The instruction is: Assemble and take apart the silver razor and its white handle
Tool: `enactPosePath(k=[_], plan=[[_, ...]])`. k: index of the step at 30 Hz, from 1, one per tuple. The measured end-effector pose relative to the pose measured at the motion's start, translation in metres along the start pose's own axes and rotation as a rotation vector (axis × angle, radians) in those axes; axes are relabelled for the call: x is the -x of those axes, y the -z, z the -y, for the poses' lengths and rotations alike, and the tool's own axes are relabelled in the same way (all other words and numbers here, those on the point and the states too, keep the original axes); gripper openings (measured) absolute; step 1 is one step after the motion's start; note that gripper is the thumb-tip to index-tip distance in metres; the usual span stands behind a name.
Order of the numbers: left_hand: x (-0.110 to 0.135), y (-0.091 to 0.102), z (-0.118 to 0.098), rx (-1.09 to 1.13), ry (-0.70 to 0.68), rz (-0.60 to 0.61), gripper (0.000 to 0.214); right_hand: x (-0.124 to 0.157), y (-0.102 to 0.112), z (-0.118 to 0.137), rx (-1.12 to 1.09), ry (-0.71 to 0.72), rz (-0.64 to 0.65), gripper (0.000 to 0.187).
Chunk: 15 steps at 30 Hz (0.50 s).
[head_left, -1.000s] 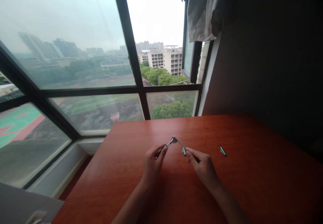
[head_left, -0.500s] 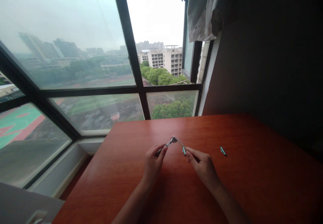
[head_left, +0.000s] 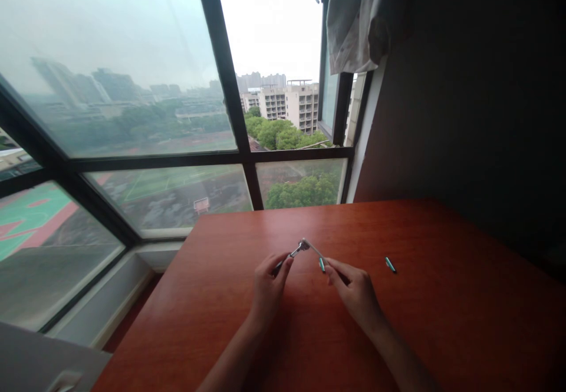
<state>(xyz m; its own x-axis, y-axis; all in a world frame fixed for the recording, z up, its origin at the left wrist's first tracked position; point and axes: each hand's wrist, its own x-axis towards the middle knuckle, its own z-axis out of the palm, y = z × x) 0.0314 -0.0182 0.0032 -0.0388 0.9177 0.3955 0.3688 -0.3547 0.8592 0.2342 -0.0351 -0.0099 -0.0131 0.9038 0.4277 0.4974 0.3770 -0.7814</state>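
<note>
My left hand (head_left: 270,277) is closed around the dark handle of what looks like a razor (head_left: 296,251), with a silver neck and a wider head that points up and right. Between the thumb and fingers of my right hand (head_left: 351,283) is a thin pale stick (head_left: 315,249), slanting up and left. Its far tip meets the razor's head; the kind of stick is too small to make out. A small teal and dark piece (head_left: 322,264) shows just left of my right fingertips. Another slim teal piece (head_left: 390,264) lies on the table to the right.
The reddish-brown wooden table (head_left: 212,274) reaches to the windows, whose dark frame (head_left: 168,161) borders its far side. A pale cloth (head_left: 356,26) hangs at the upper right beside an open pane. A dark wall (head_left: 451,115) stands on the right.
Almost nothing differs. Both hands keep their places and grips, and the stick's tip stays against the razor's head; the view shifts very slightly.
</note>
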Motion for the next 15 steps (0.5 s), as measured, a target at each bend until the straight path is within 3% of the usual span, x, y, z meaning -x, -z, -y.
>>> enactPosePath(k=[15], plan=[[0.0004, -0.0009, -0.0008, 0.009, 0.018, 0.005, 0.028, 0.0013, -0.0009, 0.0022, 0.000, 0.002, 0.001, 0.031]])
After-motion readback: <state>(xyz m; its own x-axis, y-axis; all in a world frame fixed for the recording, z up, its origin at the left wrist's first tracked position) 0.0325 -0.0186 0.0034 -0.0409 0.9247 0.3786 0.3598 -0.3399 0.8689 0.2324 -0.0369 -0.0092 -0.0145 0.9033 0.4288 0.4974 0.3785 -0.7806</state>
